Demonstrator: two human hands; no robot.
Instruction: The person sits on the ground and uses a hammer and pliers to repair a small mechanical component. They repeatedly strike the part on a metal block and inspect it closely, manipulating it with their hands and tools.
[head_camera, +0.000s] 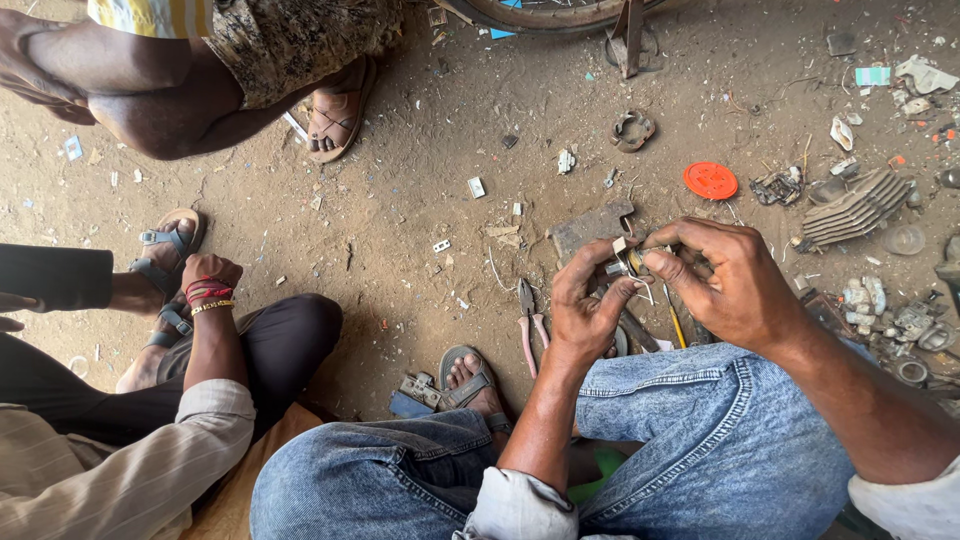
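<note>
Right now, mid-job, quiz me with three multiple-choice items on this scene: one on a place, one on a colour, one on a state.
1. Where do the pliers lie?
A. on the dirt beside the sandalled foot
B. on the knee
C. in a box

2. What colour is the round lid on the ground?
A. blue
B. orange-red
C. white

3. How is the small metal part held?
A. lying loose on the ground
B. in one hand only
C. pinched between left hand and right hand

Answers: 1 A, their pink handles rest on bare soil; 2 B, it stands out against the brown dirt; 3 C, fingers of both hands close on it.
</note>
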